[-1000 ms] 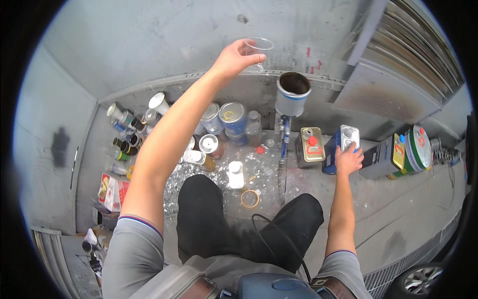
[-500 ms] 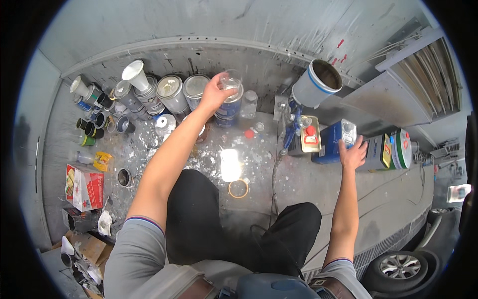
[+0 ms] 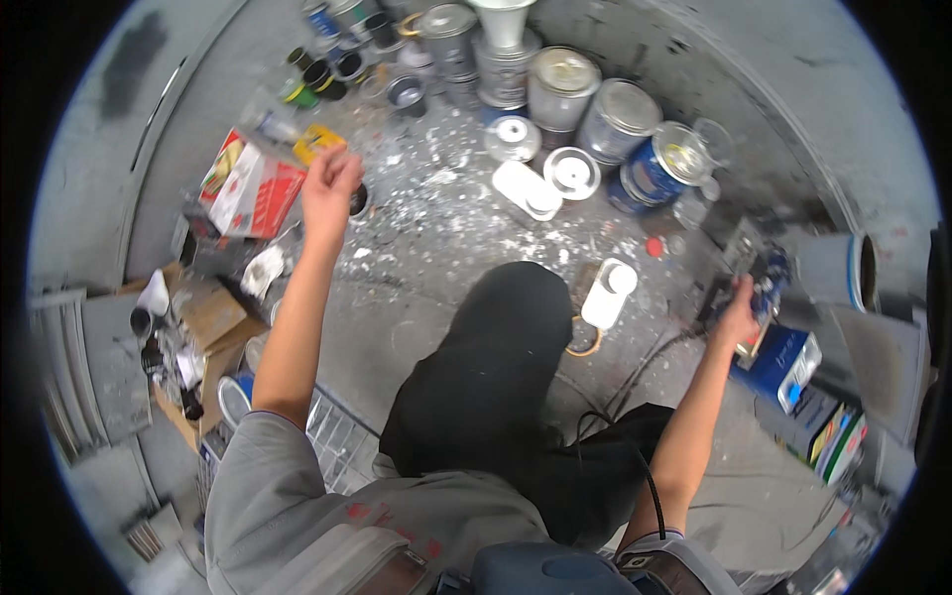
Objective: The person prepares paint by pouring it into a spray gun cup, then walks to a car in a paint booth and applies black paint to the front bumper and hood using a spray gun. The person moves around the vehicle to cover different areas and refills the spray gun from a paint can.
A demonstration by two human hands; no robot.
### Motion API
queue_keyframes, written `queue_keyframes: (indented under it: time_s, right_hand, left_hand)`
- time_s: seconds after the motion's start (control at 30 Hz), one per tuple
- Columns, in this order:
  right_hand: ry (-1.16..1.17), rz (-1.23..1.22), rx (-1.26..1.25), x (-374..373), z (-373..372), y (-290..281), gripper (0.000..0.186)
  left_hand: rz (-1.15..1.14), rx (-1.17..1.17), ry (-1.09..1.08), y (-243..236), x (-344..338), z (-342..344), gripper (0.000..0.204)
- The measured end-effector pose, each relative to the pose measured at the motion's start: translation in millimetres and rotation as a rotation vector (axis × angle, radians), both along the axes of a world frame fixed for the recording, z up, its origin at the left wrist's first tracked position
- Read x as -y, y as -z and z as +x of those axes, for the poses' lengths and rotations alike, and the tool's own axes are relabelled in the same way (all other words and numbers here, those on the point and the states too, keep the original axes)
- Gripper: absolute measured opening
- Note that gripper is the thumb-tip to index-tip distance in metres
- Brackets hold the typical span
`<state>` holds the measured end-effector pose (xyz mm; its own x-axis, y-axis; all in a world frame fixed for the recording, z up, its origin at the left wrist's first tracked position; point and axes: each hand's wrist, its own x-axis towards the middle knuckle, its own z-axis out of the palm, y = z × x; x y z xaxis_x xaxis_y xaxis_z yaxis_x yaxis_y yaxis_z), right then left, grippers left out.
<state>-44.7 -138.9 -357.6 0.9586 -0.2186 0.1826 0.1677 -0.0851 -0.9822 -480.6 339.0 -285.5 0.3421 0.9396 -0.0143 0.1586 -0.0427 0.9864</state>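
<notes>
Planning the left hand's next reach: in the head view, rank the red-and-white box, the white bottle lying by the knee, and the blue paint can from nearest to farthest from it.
From the left hand:
1. Red-and-white box, just to its left.
2. White bottle, to its right, by the knee.
3. Blue paint can, farther right, by the wall.

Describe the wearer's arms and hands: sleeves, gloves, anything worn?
Both forearms are bare from short grey sleeves down. The left hand and right hand are bare: no gloves, and no watch or rings that I can make out. A thin black cable runs beside the right upper arm.

Left hand (image 3: 330,188) outstretched, fingers curled; right hand (image 3: 739,315) gripping low.
</notes>
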Motion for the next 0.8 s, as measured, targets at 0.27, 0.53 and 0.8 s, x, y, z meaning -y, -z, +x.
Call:
queue_keyframes:
  time_s: [0.27, 0.53, 0.8]
  right_hand:
    - [-0.1, -0.144, -0.093, 18, 0, -30, 0.013]
    - [-0.106, -0.04, -0.089, 17, -61, -61, 0.01]
    - [-0.282, -0.484, -0.116, 38, -156, -77, 0.013]
  left_hand:
    - [-0.15, -0.298, -0.269, 117, 27, -119, 0.037]
    - [0.442, -1.163, 0.099, 189, -91, -91, 0.078]
    - [0.136, -1.443, 0.244, 227, -125, -48, 0.115]
